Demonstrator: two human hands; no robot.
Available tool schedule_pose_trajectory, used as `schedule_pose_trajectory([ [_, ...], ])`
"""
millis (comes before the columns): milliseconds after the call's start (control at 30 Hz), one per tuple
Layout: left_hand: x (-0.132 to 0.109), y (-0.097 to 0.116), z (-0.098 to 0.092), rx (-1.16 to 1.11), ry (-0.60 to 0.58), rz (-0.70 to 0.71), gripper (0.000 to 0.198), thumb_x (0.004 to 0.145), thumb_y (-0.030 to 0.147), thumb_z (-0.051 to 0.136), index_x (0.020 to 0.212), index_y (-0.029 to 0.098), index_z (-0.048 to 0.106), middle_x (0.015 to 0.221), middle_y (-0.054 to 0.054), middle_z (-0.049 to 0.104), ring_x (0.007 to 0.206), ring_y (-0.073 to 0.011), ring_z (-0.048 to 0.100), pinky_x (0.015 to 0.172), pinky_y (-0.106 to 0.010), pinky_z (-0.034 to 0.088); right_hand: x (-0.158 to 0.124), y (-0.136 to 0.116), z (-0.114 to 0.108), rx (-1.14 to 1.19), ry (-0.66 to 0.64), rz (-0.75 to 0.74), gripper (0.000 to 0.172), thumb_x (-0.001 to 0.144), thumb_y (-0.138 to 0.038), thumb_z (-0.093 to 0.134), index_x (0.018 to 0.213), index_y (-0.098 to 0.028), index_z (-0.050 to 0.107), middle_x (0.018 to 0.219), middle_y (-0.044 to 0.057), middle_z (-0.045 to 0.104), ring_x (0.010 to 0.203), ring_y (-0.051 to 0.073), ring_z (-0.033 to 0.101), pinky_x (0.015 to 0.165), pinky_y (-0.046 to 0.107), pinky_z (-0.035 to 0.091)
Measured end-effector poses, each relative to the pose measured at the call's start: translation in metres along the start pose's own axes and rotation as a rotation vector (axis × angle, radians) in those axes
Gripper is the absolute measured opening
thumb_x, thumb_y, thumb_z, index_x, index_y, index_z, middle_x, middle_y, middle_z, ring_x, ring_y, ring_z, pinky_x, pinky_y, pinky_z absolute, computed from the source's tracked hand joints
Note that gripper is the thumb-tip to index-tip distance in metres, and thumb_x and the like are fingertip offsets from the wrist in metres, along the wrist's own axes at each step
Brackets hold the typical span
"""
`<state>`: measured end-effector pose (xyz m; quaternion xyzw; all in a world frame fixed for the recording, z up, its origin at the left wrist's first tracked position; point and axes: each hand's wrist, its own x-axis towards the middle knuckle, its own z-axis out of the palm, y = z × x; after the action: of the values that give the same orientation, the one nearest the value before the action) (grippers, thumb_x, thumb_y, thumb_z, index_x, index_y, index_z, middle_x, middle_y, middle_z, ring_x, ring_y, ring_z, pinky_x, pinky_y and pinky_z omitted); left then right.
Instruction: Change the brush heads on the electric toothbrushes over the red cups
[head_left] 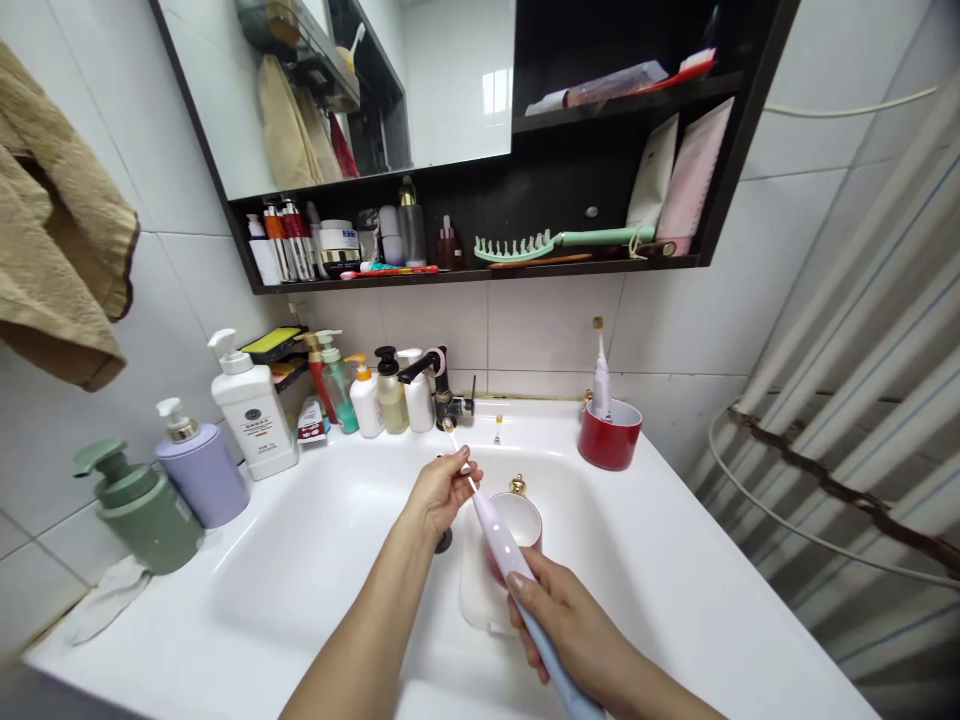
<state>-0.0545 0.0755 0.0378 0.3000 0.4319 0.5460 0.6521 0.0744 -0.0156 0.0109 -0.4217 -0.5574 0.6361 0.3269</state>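
Observation:
Over the white sink [315, 560], my right hand [562, 610] is wrapped round an electric toothbrush handle [501, 532], which fades from pink to blue. Its thin metal shaft points up toward my left hand [441, 490]. Between the fingertips of that hand is a small white brush head [449, 430], bristles up, close to the shaft's tip; I cannot tell whether they touch. Below the handle, a cup [531, 518] with a white inside stands in the basin by a whitish flat piece [476, 590], partly hidden. A second brush head [498, 430] lies on the back ledge.
A red cup [609, 445] holding another electric toothbrush [601, 380] stands on the right rim. The black faucet [442, 385] rises behind the basin. Several pump bottles [255, 415] line the left and back. Overhead hangs a dark mirror cabinet [480, 275] with a green hairbrush [525, 246].

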Motion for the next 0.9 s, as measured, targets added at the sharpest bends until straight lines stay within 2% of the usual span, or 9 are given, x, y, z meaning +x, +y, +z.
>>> schedule_pose_trajectory([
  [267,-0.005,-0.007,0.001,-0.153,-0.01,-0.024,0.013,0.064,0.019,0.05,0.058,0.013,0.04,0.046,0.002,0.047,0.042,-0.0053,0.049,0.043,-0.014,0.04,0.0,0.0,0.008,0.055,0.065,0.058,0.022,0.071,-0.039,0.032,0.072,-0.018,0.036,0.057,-0.004,0.042,0.036,0.004,0.039,0.034,0.018,0.032],
  [567,-0.004,-0.012,0.003,-0.152,0.004,0.01,0.013,0.063,0.017,0.051,0.056,0.012,0.041,0.046,0.002,0.048,0.042,-0.0058,0.05,0.045,-0.015,0.04,0.004,0.005,0.004,0.055,0.037,0.036,0.024,0.071,-0.041,0.033,0.072,-0.017,0.036,0.057,-0.004,0.042,0.036,0.004,0.038,0.033,0.017,0.032],
  [733,-0.004,-0.017,0.006,-0.142,0.001,0.007,0.013,0.062,0.018,0.052,0.057,0.013,0.041,0.048,0.002,0.049,0.044,-0.0062,0.051,0.046,-0.015,0.04,0.003,0.0,0.002,0.128,0.015,0.073,0.025,0.071,-0.042,0.032,0.071,-0.017,0.036,0.058,-0.003,0.043,0.036,0.003,0.038,0.033,0.017,0.032],
  [900,-0.004,-0.021,0.008,-0.126,-0.035,0.019,0.013,0.061,0.019,0.053,0.058,0.013,0.042,0.049,0.002,0.05,0.046,-0.0064,0.051,0.048,-0.017,0.04,0.0,-0.001,0.003,0.128,0.064,0.069,0.022,0.07,-0.04,0.034,0.072,-0.018,0.036,0.057,-0.004,0.042,0.037,0.004,0.038,0.034,0.018,0.032],
])
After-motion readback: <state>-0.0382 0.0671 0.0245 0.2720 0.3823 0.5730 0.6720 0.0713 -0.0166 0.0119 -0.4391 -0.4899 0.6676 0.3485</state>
